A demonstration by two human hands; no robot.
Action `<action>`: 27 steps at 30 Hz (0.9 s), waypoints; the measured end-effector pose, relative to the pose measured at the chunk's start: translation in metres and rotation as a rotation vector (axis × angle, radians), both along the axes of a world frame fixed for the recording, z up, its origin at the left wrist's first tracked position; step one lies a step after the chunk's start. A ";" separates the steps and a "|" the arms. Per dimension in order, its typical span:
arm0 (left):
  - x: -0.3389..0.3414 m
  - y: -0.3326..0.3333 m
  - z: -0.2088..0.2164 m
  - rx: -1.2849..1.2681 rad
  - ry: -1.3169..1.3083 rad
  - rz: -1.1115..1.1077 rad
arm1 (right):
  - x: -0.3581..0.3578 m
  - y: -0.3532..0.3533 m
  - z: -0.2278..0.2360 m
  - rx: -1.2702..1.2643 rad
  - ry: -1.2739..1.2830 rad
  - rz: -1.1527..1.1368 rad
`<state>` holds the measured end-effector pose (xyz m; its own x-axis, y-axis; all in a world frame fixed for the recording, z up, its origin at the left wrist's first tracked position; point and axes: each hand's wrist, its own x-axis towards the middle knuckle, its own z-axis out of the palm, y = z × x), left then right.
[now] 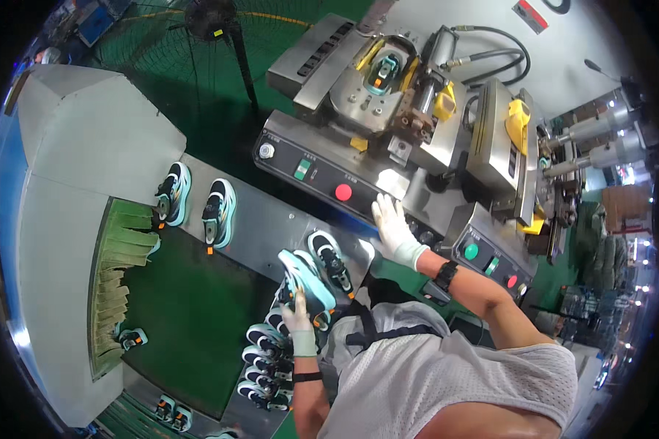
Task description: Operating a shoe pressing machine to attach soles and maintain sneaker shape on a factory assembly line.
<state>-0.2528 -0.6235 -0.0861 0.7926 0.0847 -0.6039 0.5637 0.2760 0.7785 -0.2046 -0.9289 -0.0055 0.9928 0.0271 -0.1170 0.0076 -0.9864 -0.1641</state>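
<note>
My left hand [298, 323], in a pale glove, is closed on a black sneaker with a light-blue and white sole [307, 281], tilted with its sole up and outward. Just beyond it, a second black sneaker [332, 262] lies on the metal ledge [267, 219]. My right hand [397, 233], also gloved, has its fingers stretched out at the front edge of the machine's control panel [322, 179], to the right of a red button [343, 192]. Whether the fingertips touch the panel I cannot tell. A similar sneaker [383, 72] sits in the machine's clamp, between yellow pads.
Two sneakers stand farther left on the ledge, by a grey housing [88, 132] with a green strip curtain [121, 271]. Several sneakers [263, 366] are bunched beside my left forearm. A second panel [490, 249] with green and red buttons is right. A fan [211, 25] stands behind.
</note>
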 end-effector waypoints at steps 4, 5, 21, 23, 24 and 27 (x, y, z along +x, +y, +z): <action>0.004 0.008 0.010 0.113 0.047 -0.055 | -0.041 0.050 -0.020 0.448 -0.131 -0.077; 0.004 0.010 0.013 0.102 -0.066 -0.039 | -0.050 0.068 -0.031 0.599 -0.089 -0.102; 0.015 0.000 0.067 0.468 -0.449 -0.590 | -0.147 0.055 -0.001 1.565 0.024 -0.926; 0.006 -0.037 0.083 0.426 -0.574 -0.816 | -0.194 0.050 0.011 1.379 -0.053 -0.968; 0.001 -0.059 0.087 0.485 -0.507 -0.951 | -0.215 0.050 0.014 1.343 -0.144 -1.030; -0.047 -0.125 0.096 0.276 -0.525 -1.166 | -0.291 0.049 0.030 1.302 -0.274 -1.324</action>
